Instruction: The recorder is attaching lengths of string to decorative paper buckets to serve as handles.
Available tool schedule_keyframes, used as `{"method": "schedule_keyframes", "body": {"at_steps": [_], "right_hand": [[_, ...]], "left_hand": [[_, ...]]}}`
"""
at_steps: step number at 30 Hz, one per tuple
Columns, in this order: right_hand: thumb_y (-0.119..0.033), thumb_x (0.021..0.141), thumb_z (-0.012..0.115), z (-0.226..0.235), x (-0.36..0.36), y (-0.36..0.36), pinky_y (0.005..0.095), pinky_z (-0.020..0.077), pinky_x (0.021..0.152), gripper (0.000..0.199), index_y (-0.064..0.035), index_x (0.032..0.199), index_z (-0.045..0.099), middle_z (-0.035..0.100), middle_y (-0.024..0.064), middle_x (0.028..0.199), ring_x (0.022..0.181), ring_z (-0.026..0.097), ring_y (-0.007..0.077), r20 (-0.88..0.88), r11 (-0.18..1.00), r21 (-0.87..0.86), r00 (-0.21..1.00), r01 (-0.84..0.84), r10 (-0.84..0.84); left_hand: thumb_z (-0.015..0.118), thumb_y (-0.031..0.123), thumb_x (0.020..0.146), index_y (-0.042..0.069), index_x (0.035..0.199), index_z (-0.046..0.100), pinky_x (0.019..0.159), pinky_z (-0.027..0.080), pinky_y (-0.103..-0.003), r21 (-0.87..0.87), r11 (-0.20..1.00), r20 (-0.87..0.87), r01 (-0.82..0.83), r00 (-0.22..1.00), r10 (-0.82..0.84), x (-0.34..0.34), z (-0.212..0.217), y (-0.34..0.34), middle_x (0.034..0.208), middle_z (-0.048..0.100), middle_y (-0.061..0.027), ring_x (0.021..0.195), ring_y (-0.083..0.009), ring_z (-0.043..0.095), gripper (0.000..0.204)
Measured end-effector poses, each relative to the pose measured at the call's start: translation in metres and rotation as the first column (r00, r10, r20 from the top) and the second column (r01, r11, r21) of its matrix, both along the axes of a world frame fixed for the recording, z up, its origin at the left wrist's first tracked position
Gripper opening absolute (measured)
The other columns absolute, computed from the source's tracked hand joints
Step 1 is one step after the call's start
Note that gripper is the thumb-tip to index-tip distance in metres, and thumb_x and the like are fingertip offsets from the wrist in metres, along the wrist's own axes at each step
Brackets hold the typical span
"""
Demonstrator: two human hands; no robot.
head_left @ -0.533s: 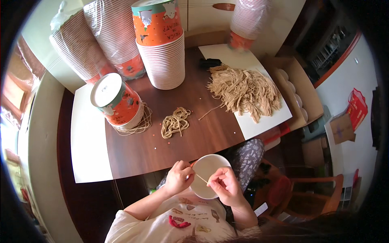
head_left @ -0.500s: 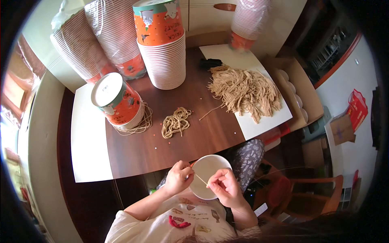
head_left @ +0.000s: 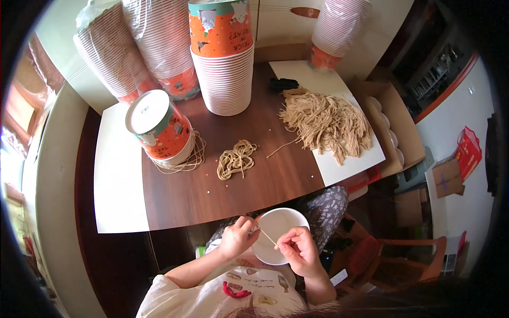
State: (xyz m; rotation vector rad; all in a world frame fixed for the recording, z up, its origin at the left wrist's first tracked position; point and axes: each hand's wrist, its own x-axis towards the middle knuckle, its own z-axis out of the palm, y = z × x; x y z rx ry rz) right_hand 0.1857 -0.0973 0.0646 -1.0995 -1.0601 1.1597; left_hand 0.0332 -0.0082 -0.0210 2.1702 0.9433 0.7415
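A white-lined paper bucket (head_left: 288, 218) sits on my lap with its mouth facing up. My left hand (head_left: 237, 238) is at the left side of its rim, fingers closed on one part of a thin beige cord (head_left: 268, 236). Over the right side of the mouth, my right hand (head_left: 300, 251) pinches the same cord between thumb and fingers. The short length between my hands runs straight across the opening. Whether the cord passes through the bucket's wall is hidden by my left fingers.
On the brown table (head_left: 185, 204) lie a loose cord bundle (head_left: 236, 159) and a big cord heap (head_left: 328, 124). An upturned orange bucket (head_left: 164, 127) has cords around its base. Tall bucket stacks (head_left: 222, 79) stand behind; a cardboard box (head_left: 405, 119) is at the right.
The whole view has shifted slightly, so the table's things appear a little farther right. Both hands keep their hold on the cord, with little change in their pose.
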Motion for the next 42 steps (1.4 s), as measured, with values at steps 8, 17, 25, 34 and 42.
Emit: {"method": "schedule_keyframes", "body": {"at_steps": [8, 17, 25, 34, 42], "right_hand": [[0.002, 0.083, 0.05, 0.0, -0.001, -0.002, 0.0249, 0.0439, 0.071, 0.021, -0.0012, 0.098, 0.036, 0.055, 0.0087, 0.08, 0.076, 0.054, 0.0131, -0.042, 0.998, -0.052, 0.999, 0.021, -0.023], [0.0, 0.085, 0.048, -0.007, 0.006, -0.002, 0.0214, 0.0425, 0.068, 0.015, -0.0013, 0.096, 0.038, 0.054, 0.0081, 0.082, 0.075, 0.052, 0.0106, -0.116, 0.998, 0.007, 0.991, 0.062, -0.061], [0.0, 0.085, 0.047, -0.007, 0.02, 0.001, 0.0194, 0.0372, 0.055, 0.014, -0.0022, 0.095, 0.039, 0.054, 0.0087, 0.079, 0.06, 0.043, 0.0068, -0.297, 0.982, -0.05, 0.936, 0.184, -0.191], [0.001, 0.085, 0.047, -0.006, 0.017, 0.001, 0.0191, 0.0378, 0.055, 0.014, -0.002, 0.096, 0.039, 0.053, 0.0097, 0.081, 0.06, 0.043, 0.007, -0.311, 0.984, -0.072, 0.934, 0.163, -0.177], [-0.001, 0.085, 0.048, -0.008, 0.017, -0.003, 0.0189, 0.0381, 0.055, 0.014, -0.0019, 0.096, 0.039, 0.053, 0.0097, 0.08, 0.059, 0.043, 0.0068, -0.311, 0.984, -0.067, 0.933, 0.167, -0.179]], "left_hand": [[0.061, 0.005, 0.071, 0.005, 0.078, 0.056, 0.048, 0.049, -0.032, 0.025, 1.0, 0.015, 0.006, 1.0, -0.006, 0.0, -0.008, 0.002, 0.077, 0.055, -0.0092, 0.057, -0.0252, 0.058, 0.009], [0.059, 0.004, 0.076, 0.001, 0.077, 0.059, 0.056, 0.049, -0.028, -0.315, 0.948, 0.103, 0.037, 0.995, -0.005, -0.002, -0.01, 0.008, 0.075, 0.059, -0.0098, 0.06, -0.0204, 0.06, 0.003], [0.055, 0.007, 0.083, -0.003, 0.088, 0.054, 0.064, 0.05, -0.023, -0.687, 0.712, 0.292, 0.145, 0.953, 0.087, -0.011, -0.042, 0.011, 0.079, 0.063, -0.0082, 0.074, -0.0114, 0.061, 0.011], [0.073, 0.019, 0.065, 0.003, 0.088, 0.051, 0.054, 0.052, -0.029, -0.054, 0.998, -0.135, 0.022, 0.99, -0.029, 0.014, 0.0, 0.001, 0.078, 0.058, -0.0091, 0.064, -0.0216, 0.062, 0.036], [0.063, 0.01, 0.073, 0.006, 0.083, 0.061, 0.049, 0.048, -0.029, 0.044, 0.999, -0.048, 0.012, 0.999, -0.01, 0.014, -0.004, 0.006, 0.069, 0.057, -0.0078, 0.056, -0.0208, 0.058, 0.011]]}}
